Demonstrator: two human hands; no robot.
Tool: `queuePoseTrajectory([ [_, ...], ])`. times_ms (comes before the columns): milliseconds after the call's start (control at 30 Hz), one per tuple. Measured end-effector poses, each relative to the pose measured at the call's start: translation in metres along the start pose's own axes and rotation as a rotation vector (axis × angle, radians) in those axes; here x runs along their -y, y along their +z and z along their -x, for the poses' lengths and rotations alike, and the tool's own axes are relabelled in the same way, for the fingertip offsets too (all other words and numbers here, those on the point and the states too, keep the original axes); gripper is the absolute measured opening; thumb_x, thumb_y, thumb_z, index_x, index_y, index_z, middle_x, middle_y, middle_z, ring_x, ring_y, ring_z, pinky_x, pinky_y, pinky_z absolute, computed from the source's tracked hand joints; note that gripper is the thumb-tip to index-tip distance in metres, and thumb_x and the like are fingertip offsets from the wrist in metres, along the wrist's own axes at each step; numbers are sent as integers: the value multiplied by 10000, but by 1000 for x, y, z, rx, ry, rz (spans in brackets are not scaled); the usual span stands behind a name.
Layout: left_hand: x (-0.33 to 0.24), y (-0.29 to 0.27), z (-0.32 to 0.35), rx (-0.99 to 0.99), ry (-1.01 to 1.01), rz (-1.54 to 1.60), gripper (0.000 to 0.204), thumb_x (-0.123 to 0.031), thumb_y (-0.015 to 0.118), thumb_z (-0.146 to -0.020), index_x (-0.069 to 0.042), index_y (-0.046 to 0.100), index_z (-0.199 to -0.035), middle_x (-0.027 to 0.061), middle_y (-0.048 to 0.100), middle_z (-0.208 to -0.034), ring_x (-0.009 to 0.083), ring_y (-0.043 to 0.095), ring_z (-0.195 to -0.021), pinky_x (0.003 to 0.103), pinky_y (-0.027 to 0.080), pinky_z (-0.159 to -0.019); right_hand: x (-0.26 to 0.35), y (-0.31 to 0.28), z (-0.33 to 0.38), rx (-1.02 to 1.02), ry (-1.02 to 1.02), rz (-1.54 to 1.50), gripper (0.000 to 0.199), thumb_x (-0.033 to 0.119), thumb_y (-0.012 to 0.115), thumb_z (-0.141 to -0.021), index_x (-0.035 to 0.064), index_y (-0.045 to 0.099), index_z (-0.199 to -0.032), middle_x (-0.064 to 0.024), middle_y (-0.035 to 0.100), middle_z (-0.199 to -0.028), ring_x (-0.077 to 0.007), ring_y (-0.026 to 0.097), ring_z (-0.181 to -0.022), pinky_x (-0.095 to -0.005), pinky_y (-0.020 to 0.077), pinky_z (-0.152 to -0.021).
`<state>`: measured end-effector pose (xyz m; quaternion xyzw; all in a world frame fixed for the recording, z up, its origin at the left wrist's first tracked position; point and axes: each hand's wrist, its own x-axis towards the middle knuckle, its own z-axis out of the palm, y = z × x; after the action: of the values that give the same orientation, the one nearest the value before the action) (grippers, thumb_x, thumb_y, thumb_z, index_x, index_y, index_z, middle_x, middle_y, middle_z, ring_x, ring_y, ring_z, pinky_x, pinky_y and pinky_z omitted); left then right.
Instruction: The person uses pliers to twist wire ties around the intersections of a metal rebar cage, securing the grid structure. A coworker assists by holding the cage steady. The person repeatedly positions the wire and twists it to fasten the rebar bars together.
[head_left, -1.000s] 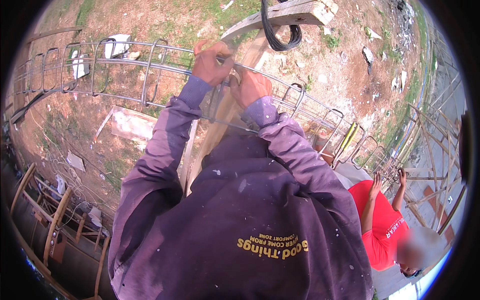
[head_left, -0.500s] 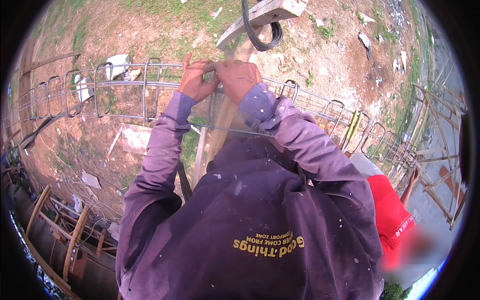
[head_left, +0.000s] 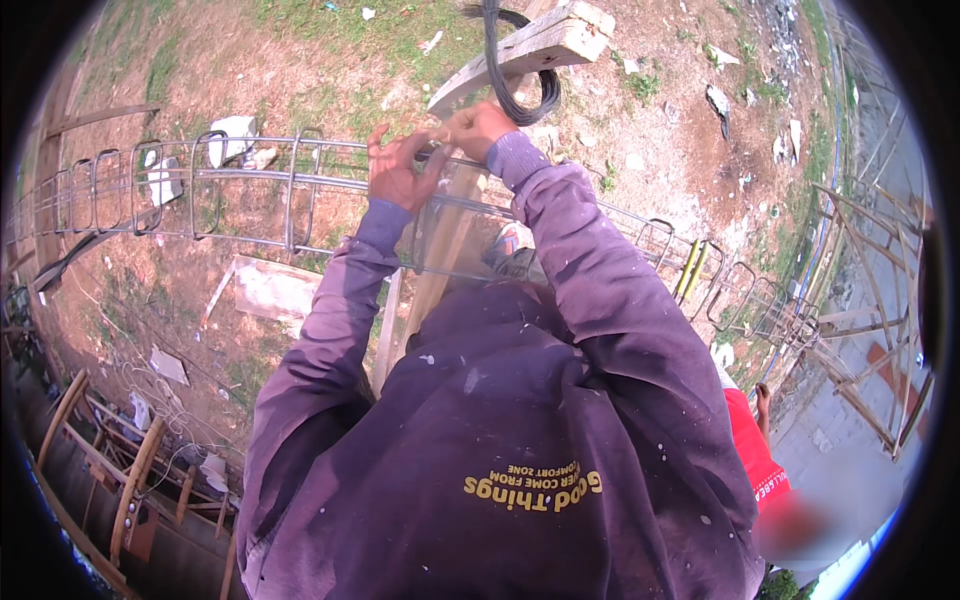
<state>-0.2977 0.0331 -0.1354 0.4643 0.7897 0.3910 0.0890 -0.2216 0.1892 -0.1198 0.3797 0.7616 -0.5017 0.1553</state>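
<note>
A long rebar cage [head_left: 255,176] of thin steel bars with rectangular stirrups runs across in front of me. My left hand [head_left: 402,172] is at its far top bar, fingers curled in and the index finger raised. Close beside it, my right hand [head_left: 478,130] is closed in a pinch just beyond the same bar. What either hand pinches is too small to make out. Under the cage by my hands a wooden post [head_left: 452,235] rises towards a wooden crosspiece [head_left: 530,48]. A coil of dark wire [head_left: 548,98] hangs over that crosspiece.
At the right a person in red [head_left: 752,450] stands near the cage's far end. Two yellow rods [head_left: 690,268] lie at the cage. Wooden frames stand at the lower left [head_left: 140,490] and right [head_left: 870,270]. Pale blocks [head_left: 232,140] and boards [head_left: 275,288] lie on the ground.
My right hand has moved slightly up and away from my left, which has tilted and dropped a little. The person in red has shifted lower and to the left in view.
</note>
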Motion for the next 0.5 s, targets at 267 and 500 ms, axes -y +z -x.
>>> queuePoseTrajectory([
  [267,2,-1,-5,242,-262,70,148,-239,650,-903,-111,710,-945,29,713,-831,158,675,-825,402,300,-1084,10,42,66,-403,-195,384,250,248,666,-851,39,631,-984,-168,648,-958,-357,647,-873,-463,495,-766],
  [500,19,-34,-14,419,114,109,329,-127,622,-859,-82,671,-1181,124,667,-1191,286,625,-1112,437,414,-1055,-46,6,136,-497,-255,12,272,248,646,-879,23,613,-1028,-173,616,-963,-358,625,-892,-441,497,-788],
])
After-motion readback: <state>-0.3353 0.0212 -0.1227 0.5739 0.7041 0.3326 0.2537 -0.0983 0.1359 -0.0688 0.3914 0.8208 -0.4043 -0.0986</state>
